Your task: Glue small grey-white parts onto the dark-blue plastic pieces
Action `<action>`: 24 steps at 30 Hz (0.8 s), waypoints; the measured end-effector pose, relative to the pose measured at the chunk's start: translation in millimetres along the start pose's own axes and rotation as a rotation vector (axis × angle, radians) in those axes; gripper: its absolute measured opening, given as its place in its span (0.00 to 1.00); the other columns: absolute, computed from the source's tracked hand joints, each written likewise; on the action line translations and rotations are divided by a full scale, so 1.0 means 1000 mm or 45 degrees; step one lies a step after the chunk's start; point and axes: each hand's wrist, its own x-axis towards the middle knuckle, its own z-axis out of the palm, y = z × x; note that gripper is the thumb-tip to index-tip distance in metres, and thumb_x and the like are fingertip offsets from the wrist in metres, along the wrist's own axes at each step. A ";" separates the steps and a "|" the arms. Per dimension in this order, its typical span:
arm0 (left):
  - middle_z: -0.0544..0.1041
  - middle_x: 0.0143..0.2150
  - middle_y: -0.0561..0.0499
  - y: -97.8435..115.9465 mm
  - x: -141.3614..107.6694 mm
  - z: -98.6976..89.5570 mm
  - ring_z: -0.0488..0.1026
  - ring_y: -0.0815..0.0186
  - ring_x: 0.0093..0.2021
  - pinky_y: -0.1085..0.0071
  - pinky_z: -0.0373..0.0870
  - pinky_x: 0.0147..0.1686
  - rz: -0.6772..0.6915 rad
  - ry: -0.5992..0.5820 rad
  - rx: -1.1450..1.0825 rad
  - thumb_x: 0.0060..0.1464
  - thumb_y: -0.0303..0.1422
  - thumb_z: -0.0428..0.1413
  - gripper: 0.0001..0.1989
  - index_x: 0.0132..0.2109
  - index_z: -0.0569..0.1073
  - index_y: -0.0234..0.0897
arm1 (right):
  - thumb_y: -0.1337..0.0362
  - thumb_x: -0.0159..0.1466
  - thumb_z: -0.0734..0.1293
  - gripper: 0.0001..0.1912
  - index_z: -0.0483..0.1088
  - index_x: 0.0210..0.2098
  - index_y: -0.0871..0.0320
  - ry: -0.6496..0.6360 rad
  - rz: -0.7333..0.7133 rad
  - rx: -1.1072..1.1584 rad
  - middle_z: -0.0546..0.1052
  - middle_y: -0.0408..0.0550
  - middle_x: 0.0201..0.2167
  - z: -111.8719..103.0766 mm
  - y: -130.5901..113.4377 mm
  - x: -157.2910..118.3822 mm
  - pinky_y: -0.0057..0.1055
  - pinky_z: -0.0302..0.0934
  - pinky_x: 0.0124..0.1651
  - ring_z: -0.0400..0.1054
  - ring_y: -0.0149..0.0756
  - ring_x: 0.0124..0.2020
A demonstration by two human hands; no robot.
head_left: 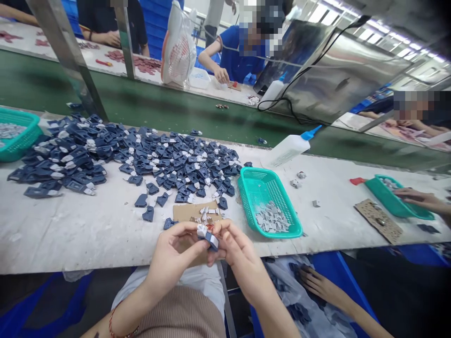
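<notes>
Between my two hands is a small dark blue and white plastic part [211, 240]. My left hand [174, 246] is closed, pinching the part between thumb and fingers. From the other side, the curled fingers of my right hand [236, 246] grip its right end. A small reddish spot shows at the right fingertips; what it is I cannot make out. Just beyond the hands lies a piece of brown cardboard [181, 212] with small grey-white pieces [207, 213] on it. A large pile of similar blue and white parts [176, 159] spreads behind and to the left.
To the right, a green basket [246, 197] contains small grey pieces. A white bottle with a blue tip [289, 149] leans behind it. Another green basket [21, 155] stands far left. At the right, a co-worker's hand [324, 286] reaches into a blue bin [347, 281] below the table.
</notes>
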 end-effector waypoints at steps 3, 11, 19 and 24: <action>0.79 0.28 0.51 0.002 0.004 0.001 0.77 0.65 0.33 0.73 0.72 0.36 0.033 0.012 0.001 0.49 0.30 0.63 0.06 0.36 0.76 0.36 | 0.49 0.63 0.65 0.14 0.61 0.37 0.51 -0.052 -0.020 0.146 0.67 0.36 0.28 0.010 0.006 0.004 0.25 0.64 0.23 0.65 0.25 0.19; 0.81 0.35 0.45 0.030 0.036 0.007 0.78 0.61 0.36 0.68 0.74 0.40 0.109 -0.091 0.155 0.47 0.34 0.64 0.09 0.36 0.77 0.35 | 0.48 0.66 0.62 0.18 0.59 0.47 0.51 0.039 -0.102 0.120 0.66 0.35 0.19 0.010 -0.002 0.026 0.21 0.53 0.20 0.56 0.25 0.17; 0.80 0.42 0.44 0.125 0.229 -0.059 0.77 0.59 0.41 0.63 0.74 0.43 0.225 0.272 0.919 0.54 0.38 0.58 0.18 0.47 0.74 0.30 | 0.48 0.61 0.65 0.26 0.62 0.55 0.52 1.170 -0.773 -0.592 0.70 0.51 0.49 -0.139 -0.073 0.071 0.44 0.61 0.53 0.65 0.45 0.52; 0.75 0.48 0.46 0.148 0.328 -0.097 0.74 0.59 0.45 0.58 0.73 0.44 0.080 0.295 1.414 0.60 0.36 0.55 0.14 0.49 0.73 0.33 | 0.46 0.41 0.75 0.62 0.42 0.65 0.60 1.391 -0.649 -0.739 0.49 0.68 0.65 -0.247 -0.092 0.140 0.53 0.51 0.62 0.53 0.58 0.63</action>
